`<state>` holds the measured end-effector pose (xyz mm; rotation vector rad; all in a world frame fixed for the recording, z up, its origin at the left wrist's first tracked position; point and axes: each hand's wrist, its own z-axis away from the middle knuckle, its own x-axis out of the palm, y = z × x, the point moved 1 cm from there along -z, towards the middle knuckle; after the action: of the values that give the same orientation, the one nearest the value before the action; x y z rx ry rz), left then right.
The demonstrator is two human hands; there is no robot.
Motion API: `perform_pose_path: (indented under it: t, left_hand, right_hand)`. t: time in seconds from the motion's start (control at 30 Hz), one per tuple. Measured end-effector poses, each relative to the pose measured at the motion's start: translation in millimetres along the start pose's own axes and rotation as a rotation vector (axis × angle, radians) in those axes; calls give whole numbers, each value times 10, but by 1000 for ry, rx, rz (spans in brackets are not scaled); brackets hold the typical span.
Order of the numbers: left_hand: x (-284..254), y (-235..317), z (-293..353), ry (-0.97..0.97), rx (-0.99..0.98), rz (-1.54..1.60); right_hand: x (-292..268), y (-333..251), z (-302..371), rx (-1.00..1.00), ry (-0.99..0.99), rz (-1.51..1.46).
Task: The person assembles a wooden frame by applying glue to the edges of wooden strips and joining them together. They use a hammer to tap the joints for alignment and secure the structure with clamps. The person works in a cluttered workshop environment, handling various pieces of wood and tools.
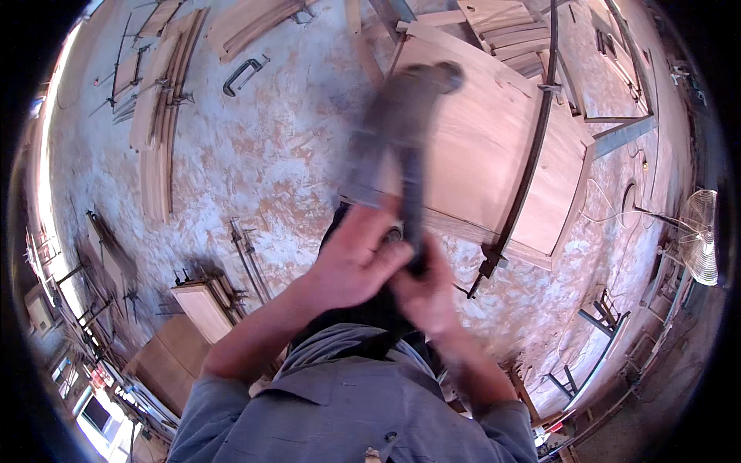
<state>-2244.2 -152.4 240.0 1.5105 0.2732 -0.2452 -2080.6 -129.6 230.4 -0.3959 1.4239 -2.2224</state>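
Both of my hands are raised close together in front of my body. My right hand (pixel 429 297) grips the lower end of a dark hammer (pixel 413 181), whose blurred head reaches up over a wooden panel (pixel 478 147). Beside it, my left hand (pixel 356 258) is closed round the near end of a wide grey bar-like piece (pixel 370 143), too smeared by motion to name. The two held things overlap near their far ends; whether they touch I cannot tell. A long bar clamp (pixel 529 166) lies across the panel.
A C-clamp (pixel 244 76) lies on the stained floor (pixel 255 162). Boards (pixel 158 116) with clamps stand at the left, more wood pieces (pixel 513 38) at the far right. A fan (pixel 700 238) is at the right edge, a wooden panel stack (pixel 204 309) at lower left.
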Motion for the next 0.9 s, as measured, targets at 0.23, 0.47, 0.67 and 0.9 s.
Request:
perform_pose_path:
  t: [0.23,0.47,0.67,0.9]
  left_hand:
    - [538,-350,-354,-147,172,-752]
    - [832,-749,-563,-113,367,-1150]
    - [868,-876,-644,-191,412,-1391]
    - [889,-836,-635,-228,436,-1438]
  right_hand:
    - [-1479,13,727,32,251,-246]
    - [-2304,243,1432,207,833,-119]
    - [-2833,756,1590,463,913,-351]
    - [-3152,1186,1649,591,839,-603]
